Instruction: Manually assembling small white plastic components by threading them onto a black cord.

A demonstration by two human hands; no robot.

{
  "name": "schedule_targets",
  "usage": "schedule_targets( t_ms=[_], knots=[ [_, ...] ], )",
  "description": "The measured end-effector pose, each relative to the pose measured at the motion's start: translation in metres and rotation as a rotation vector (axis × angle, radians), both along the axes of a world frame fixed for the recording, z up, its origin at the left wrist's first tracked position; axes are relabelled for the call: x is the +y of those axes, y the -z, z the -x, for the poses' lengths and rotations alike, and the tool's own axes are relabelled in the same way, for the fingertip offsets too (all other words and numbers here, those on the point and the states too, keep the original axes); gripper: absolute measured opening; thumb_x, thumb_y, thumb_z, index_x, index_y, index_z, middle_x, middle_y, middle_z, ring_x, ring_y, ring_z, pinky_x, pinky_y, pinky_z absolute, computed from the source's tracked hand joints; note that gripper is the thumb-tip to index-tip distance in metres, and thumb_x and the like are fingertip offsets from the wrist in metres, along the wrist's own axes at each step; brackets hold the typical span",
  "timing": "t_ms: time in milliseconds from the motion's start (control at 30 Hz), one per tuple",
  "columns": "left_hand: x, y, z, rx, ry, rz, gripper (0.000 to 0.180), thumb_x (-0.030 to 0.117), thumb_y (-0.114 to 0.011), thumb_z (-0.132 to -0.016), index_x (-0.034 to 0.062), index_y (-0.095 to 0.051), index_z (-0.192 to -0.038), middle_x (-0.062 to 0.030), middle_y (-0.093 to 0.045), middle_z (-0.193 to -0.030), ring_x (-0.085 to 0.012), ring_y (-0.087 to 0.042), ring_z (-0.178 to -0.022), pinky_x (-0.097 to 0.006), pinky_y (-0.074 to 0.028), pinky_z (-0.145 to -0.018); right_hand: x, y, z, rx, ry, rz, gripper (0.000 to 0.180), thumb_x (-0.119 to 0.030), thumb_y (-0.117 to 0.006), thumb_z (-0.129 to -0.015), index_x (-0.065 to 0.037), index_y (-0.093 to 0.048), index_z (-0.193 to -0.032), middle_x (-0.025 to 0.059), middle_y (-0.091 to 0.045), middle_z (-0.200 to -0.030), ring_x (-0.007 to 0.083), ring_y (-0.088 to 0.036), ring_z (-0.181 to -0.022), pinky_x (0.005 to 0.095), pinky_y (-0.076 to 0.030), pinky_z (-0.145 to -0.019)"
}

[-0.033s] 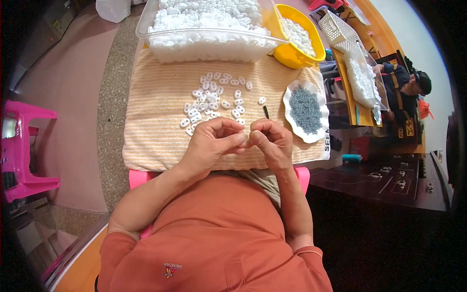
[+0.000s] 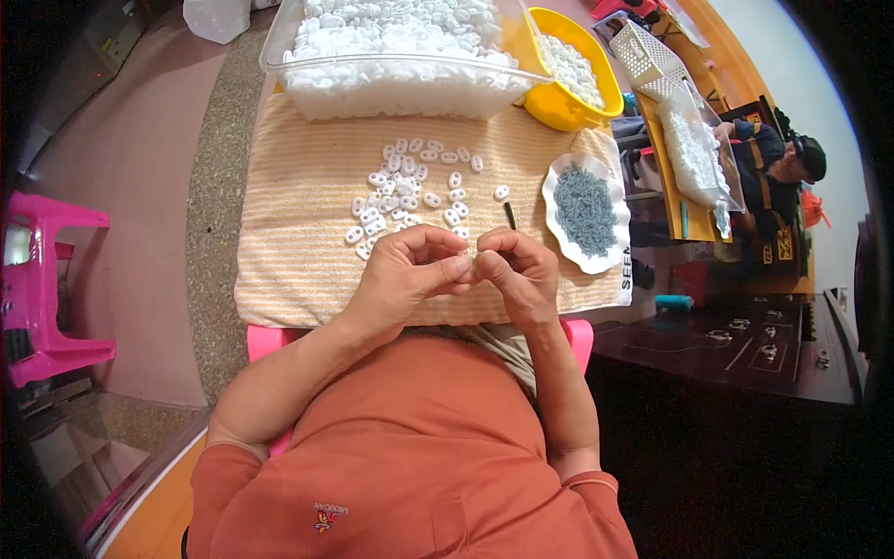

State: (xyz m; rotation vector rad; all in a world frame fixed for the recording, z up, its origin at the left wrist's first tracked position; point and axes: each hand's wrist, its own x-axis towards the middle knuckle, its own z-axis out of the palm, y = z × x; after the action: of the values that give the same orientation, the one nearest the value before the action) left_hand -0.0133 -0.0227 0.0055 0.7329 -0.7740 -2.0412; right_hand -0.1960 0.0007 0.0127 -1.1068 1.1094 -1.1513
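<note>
Over the front of a striped towel (image 2: 307, 224), my left hand (image 2: 410, 272) and my right hand (image 2: 518, 275) meet fingertip to fingertip. Each pinches with thumb and forefinger; whatever lies between them is too small and covered to make out. Just beyond my left hand spreads a loose group of small white oval pieces (image 2: 407, 177) with two holes each. One such white piece (image 2: 502, 192) lies apart, and a thin black stick (image 2: 509, 215) rests near my right fingers. To the right is a white wavy-rimmed dish (image 2: 550, 207) heaped with small grey-blue parts (image 2: 585, 211).
A clear bin (image 2: 272, 58) full of white pieces stands at the towel's far edge, beside a yellow basin (image 2: 570, 115) holding more. Far right, another person (image 2: 768, 168) sits by a second bin (image 2: 694, 158) and a white basket (image 2: 641, 58). A pink stool (image 2: 56, 279) stands left.
</note>
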Motion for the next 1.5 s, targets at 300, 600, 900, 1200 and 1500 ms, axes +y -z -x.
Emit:
schedule_targets(
  t_ms=[300,600,900,1200,1500],
  knots=[
    [0.0004,0.0027,-0.0002,0.058,0.009,-0.034,0.014,0.005,-0.065,-0.088,-0.0007,-0.062,-0.1,-0.0071,-0.066,-0.089,-0.0128,-0.064,-0.079,-0.026,-0.056,-0.074,0.001,0.0037,-0.0032,0.013,-0.016,-0.015,0.006,-0.005,-0.063,-0.09,0.001,-0.063,-0.091,0.0,-0.063,-0.088,0.0052,-0.058,-0.079,0.02,-0.048,-0.07],
    [-0.0008,0.002,-0.001,0.03,0.006,-0.032,0.016,0.005,-0.065,-0.088,-0.002,-0.063,-0.102,-0.007,-0.065,-0.088,-0.0131,-0.063,-0.079,-0.026,-0.055,-0.074,0.0031,0.0053,-0.0051,0.021,-0.017,0.004,0.01,-0.008,-0.059,-0.093,0.0,-0.062,-0.096,0.0009,-0.063,-0.09,0.0063,-0.058,-0.082,0.0215,-0.048,-0.074],
    [-0.0013,0.0066,-0.0018,-0.006,0.011,-0.017,0.021,0.002,-0.064,-0.088,-0.0046,-0.062,-0.108,-0.0088,-0.067,-0.093,-0.0132,-0.064,-0.082,-0.025,-0.055,-0.076,0.0011,0.0019,-0.0054,-0.027,-0.026,-0.02,0.013,-0.013,-0.057,-0.095,0.0,-0.061,-0.095,0.0016,-0.063,-0.09,0.007,-0.057,-0.081,0.0217,-0.047,-0.074],
    [-0.0011,0.0079,-0.0006,-0.004,0.007,-0.024,0.02,0.001,-0.063,-0.088,-0.0046,-0.061,-0.107,-0.0099,-0.067,-0.093,-0.0138,-0.065,-0.082,-0.026,-0.056,-0.077,0.0007,0.0062,-0.0036,0.027,-0.048,-0.001,0.016,-0.014,-0.058,-0.096,0.001,-0.061,-0.098,0.0039,-0.063,-0.094,0.0068,-0.056,-0.08,0.02,-0.047,-0.071],
    [-0.0014,0.0085,-0.0008,-0.022,0.003,-0.03,0.019,0.002,-0.064,-0.088,-0.004,-0.062,-0.106,-0.0099,-0.067,-0.092,-0.014,-0.065,-0.081,-0.026,-0.056,-0.076,0.0009,0.0005,-0.0074,0.075,-0.043,0.017,0.014,-0.013,-0.056,-0.096,-0.001,-0.059,-0.091,0.0005,-0.061,-0.085,0.0056,-0.054,-0.079,0.0208,-0.045,-0.071]
  ],
)
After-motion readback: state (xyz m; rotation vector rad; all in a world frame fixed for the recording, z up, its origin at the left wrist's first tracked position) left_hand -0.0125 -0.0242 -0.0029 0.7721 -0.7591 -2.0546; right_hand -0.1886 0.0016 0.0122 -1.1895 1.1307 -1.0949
